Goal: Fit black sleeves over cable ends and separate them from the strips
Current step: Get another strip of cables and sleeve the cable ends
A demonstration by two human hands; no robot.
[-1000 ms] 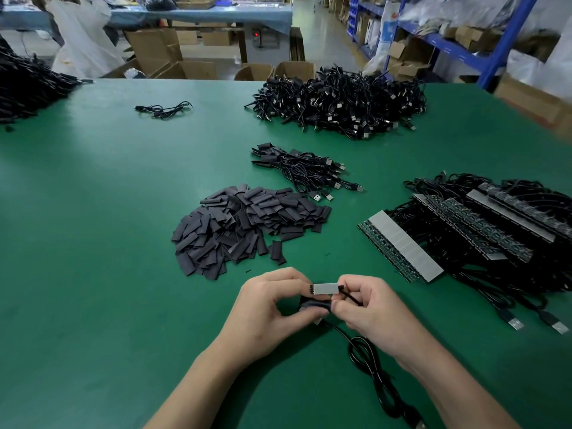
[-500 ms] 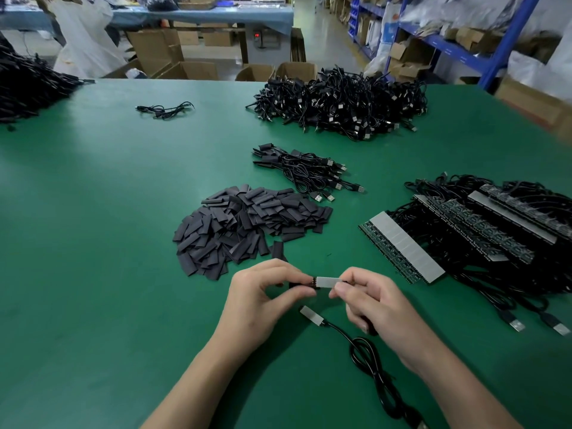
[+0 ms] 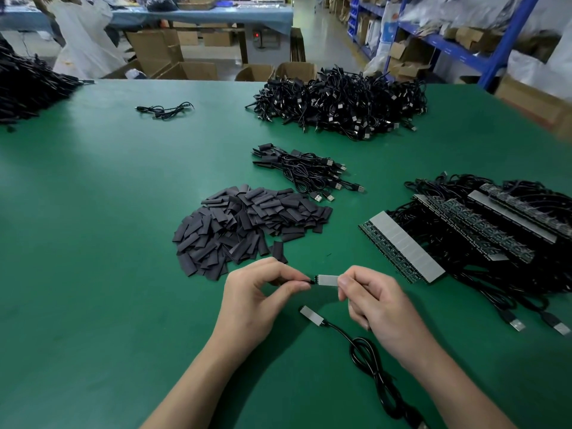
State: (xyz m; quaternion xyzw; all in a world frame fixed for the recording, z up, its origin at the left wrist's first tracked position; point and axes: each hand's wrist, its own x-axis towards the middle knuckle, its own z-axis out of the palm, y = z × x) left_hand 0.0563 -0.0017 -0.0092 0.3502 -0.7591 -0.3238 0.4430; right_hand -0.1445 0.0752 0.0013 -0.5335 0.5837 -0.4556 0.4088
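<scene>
**At the lower centre of the frame, two hands on one cable end**

Across the whole frame runs the green table (image 3: 93, 243). At upper centre we see a big heap of cables (image 3: 340, 103). At the right edge are strips (image 3: 405, 247) with cables still attached. In the middle lies the pile of black sleeves (image 3: 247, 224), with a small bundle of cables (image 3: 306, 171) to its upper right.

At lower centre the hands are close together but not touching. The right hand (image 3: 377, 298) pinches the right end of a flat grey cable end (image 3: 327, 280), held level above the table. The left hand (image 3: 257, 298) pinches a small dark piece (image 3: 310, 280) against its left end; we cannot tell whether that is a sleeve. Just below, a loose cable (image 3: 365, 354) lies on the table, its grey end bare.

We judge the cable end light, stiff and small. It is best held by its edges at the cable side, leaving the free tip clear. A sleeve looks thin, soft and flattened, so we would squeeze its edges to open the mouth. The strips seem brittle, so we would support them right beside the joint when parting one.
</scene>
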